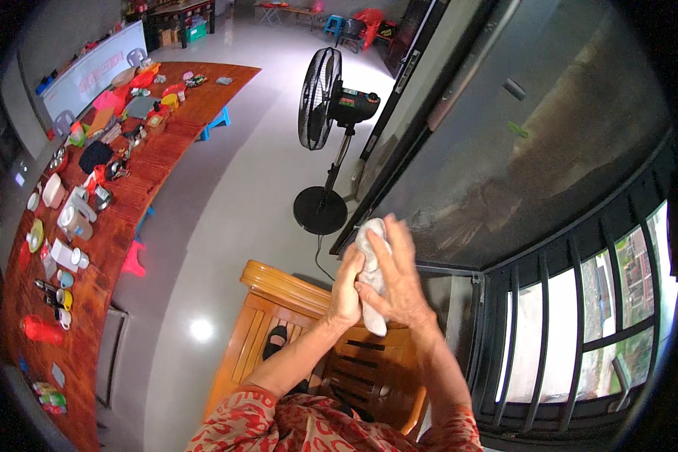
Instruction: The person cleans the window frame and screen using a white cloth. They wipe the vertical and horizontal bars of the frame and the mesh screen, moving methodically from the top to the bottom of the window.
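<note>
A crumpled white cloth (375, 320) is bunched between my two hands, held up in front of me. My left hand (346, 292) presses on it from the left, fingers pointing up. From the other side my right hand (399, 282) closes over it, its upper fingers slightly blurred. Part of the cloth is hidden behind the fingers. To the right of my hands is a large dark, glossy panel (459, 188) with dull brownish smears. A small green mark (517, 129) shows on its surface.
Below me is a slatted wooden bench (252, 320), with my foot in a black sandal (276, 343) on it. A black standing fan (320, 211) stands ahead, its cord trailing toward the bench. A barred window (565, 324) is at right. A long cluttered wooden table (139, 200) runs along the left.
</note>
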The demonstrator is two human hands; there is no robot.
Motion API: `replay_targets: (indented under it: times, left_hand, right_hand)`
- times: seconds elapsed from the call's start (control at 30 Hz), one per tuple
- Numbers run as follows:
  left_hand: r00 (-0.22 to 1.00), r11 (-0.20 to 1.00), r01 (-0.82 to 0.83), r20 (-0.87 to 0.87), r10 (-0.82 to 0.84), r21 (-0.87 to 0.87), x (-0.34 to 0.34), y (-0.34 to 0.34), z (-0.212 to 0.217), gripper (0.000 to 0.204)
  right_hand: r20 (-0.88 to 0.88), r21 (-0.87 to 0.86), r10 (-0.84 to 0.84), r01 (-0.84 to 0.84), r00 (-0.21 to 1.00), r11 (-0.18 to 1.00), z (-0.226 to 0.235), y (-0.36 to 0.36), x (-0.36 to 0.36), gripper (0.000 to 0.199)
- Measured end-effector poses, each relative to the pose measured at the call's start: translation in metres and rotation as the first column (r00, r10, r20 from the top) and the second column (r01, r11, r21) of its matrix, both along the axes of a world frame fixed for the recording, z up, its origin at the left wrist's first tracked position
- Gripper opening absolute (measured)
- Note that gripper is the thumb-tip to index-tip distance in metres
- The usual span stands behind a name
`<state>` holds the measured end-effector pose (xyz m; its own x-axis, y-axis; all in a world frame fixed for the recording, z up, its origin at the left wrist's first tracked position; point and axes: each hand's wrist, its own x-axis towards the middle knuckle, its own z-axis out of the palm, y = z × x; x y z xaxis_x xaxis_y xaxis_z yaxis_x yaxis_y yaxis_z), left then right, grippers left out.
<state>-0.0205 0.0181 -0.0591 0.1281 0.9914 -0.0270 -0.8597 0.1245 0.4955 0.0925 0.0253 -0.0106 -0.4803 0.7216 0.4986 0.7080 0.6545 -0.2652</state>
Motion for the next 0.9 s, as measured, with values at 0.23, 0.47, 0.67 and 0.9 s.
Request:
replay_targets:
  times: [0.23, 0.47, 0.67, 0.9]
  left_hand:
    - [0.575, 0.848, -0.052, -0.679, 0.457, 0.527, -0.008, 0.006, -0.013, 0.056]
    - [0.7, 0.942, -0.008, -0.67, 0.245, 0.336, -0.025, 0.083, -0.019, 0.057]
    - [0.748, 0.952, 0.124, -0.657, 0.094, 0.278, -0.027, 0.11, -0.051, 0.048]
    - [0.778, 0.957, 0.084, -0.618, 0.11, 0.277, -0.024, 0.105, -0.044, 0.038]
  right_hand:
    - [-0.529, 0.068, -0.19, 0.264, 0.827, 0.962, -0.028, -0.016, -0.008, 0.057]
    - [-0.401, 0.535, -0.23, 0.431, 0.887, 0.727, 0.026, 0.056, -0.024, 0.065]
    - [-0.262, 0.663, -0.401, 0.466, 0.878, 0.586, -0.029, 0.077, -0.04, 0.063]
    - [-0.247, 0.46, -0.365, 0.44, 0.898, 0.771, -0.091, 0.06, -0.038, 0.062]
